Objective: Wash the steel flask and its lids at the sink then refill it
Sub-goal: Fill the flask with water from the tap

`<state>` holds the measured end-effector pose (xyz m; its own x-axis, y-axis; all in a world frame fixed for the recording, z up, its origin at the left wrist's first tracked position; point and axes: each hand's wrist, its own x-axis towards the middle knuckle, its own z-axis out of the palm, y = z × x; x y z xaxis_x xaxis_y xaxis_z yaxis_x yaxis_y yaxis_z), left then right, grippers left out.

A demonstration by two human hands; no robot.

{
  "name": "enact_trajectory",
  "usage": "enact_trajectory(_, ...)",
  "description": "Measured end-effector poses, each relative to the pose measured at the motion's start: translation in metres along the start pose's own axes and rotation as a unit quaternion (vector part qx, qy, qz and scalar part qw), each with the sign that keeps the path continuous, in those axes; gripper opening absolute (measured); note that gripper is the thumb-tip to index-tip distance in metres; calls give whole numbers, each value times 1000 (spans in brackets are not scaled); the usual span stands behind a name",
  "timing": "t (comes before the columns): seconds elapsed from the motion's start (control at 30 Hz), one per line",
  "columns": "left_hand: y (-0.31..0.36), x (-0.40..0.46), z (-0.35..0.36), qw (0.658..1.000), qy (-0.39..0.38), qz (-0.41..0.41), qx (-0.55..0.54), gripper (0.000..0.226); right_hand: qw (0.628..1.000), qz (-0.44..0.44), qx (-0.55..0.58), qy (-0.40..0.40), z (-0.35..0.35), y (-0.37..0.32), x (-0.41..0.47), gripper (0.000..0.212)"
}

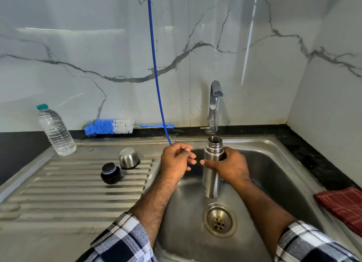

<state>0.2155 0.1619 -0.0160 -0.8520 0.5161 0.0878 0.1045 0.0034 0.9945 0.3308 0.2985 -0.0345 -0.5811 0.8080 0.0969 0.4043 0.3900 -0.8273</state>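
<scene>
From the head camera, looking down over the sink (pixel 293 164): the right hand (pixel 231 166) has its fingers wrapped round the upper body of the steel flask (pixel 212 167), keeping it upright over the basin with its open mouth right under the tap (pixel 215 97). A thin stream runs from the spout into the neck, so the flask looks placed there to take water, for rinsing I'd guess, since both lids are off. The left hand (pixel 177 160) sits just beside the flask with fingers curled in; its fingertips seem to pinch the blue hose (pixel 154 66) that hangs from above and trails into the basin, though what exactly they hold is hard to tell. Holding it aside would keep it out of the stream

The steel cup lid (pixel 129 158) lies upside down on the ribbed drainboard (pixel 68 193), the black stopper (pixel 110 173) just beside it, both parked where they can drain. A bottle brush (pixel 111 127) lies along the back wall, and a plastic water bottle (pixel 55 131) stands well left. A red cloth (pixel 340 205) rests at the right edge
</scene>
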Motion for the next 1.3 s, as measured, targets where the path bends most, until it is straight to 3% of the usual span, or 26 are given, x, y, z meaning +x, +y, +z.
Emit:
enact_trajectory(0.37,-6,6,6,999,-14,8,47,16,1000,-5,-10,-9,1,3,7,50)
enact_trajectory(1.3,-14,23,-5,999,17,-31,23,14,999,-17,-24,-16,0,4,12,47)
